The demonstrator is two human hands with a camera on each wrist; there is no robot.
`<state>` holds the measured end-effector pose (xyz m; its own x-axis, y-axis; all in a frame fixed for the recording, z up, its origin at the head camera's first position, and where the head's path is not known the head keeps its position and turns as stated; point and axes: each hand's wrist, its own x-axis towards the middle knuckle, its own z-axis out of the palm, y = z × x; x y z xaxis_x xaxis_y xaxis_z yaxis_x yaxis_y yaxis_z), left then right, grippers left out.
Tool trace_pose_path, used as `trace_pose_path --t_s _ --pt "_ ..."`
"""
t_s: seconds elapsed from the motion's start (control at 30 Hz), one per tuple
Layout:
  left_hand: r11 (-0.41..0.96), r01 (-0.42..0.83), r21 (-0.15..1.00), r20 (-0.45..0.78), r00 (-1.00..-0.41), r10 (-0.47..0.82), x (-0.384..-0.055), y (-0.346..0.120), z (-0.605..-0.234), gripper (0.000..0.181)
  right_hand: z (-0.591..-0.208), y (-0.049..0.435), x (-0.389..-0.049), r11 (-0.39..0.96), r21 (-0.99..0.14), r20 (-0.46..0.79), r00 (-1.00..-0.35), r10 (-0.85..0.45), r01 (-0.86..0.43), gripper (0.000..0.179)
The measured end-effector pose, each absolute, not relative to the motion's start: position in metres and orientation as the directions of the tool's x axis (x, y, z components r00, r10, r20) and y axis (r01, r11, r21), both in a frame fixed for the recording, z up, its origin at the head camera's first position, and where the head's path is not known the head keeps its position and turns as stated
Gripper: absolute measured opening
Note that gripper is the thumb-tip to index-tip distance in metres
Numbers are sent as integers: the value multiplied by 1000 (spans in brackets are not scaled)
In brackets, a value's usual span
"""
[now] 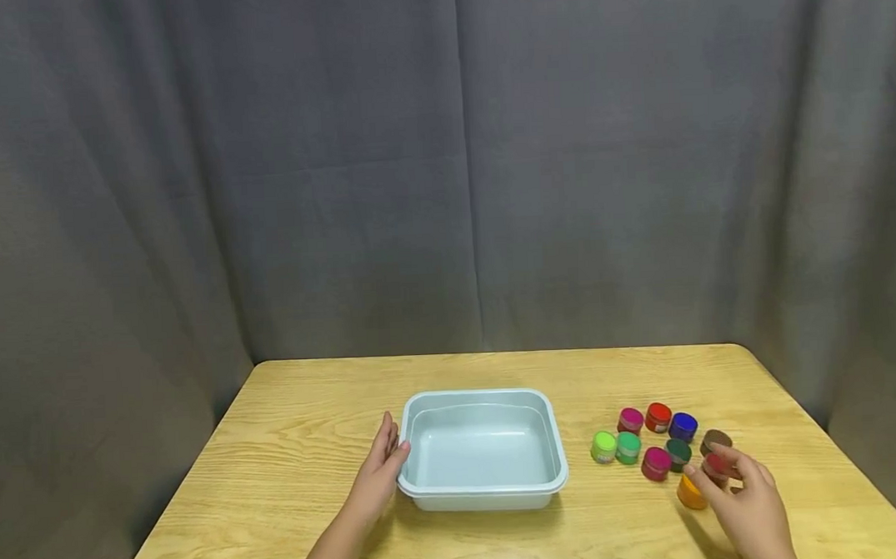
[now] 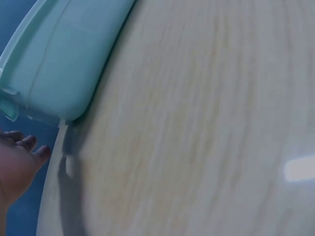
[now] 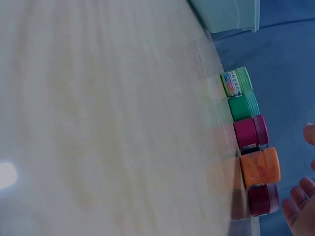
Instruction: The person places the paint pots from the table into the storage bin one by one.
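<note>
A pale blue-green plastic basin [image 1: 483, 501] stands on the table. My left hand [image 1: 377, 474] is at its left side, thumb right by the rim and fingers extended; the left wrist view shows this hand [image 2: 17, 167] close to the basin's corner [image 2: 64, 93]. Over the small lidded jars on the right, my right hand [image 1: 750, 500] hovers with thumb and fingers spread. Nearest to it are an orange jar [image 1: 690, 494] and a dark red jar [image 1: 716, 466], partly covered by the fingers. In the right wrist view, the fingers [image 3: 299, 197] stand just off the dark red jar [image 3: 259, 200].
More jars cluster behind: light green [image 1: 604, 446], green [image 1: 628, 447], dark green [image 1: 678, 453], brown [image 1: 716, 441], blue [image 1: 683, 426], red [image 1: 658, 417] and two magenta ones [image 1: 655, 464]. The wooden table [image 1: 326, 401] ends at grey curtains [image 1: 339, 192] on the back and sides.
</note>
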<state>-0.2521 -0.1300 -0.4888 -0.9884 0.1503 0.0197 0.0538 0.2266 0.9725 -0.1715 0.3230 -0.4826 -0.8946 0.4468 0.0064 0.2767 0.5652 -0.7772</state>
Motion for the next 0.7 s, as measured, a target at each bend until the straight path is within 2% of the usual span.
trace_pose_path --t_s 0.2,0.47,0.7 --pt "170 27 985 1 -989 150 -246 -127 -495 70 -489 325 -164 566 -777 -27 -913 408 275 72" --pt "75 41 996 29 -988 153 -236 -124 -505 70 -501 328 -169 572 -762 -89 -924 372 304 82" --pt "52 71 996 61 -982 178 -231 -122 -509 69 -509 329 -171 563 -768 -93 -922 375 306 77"
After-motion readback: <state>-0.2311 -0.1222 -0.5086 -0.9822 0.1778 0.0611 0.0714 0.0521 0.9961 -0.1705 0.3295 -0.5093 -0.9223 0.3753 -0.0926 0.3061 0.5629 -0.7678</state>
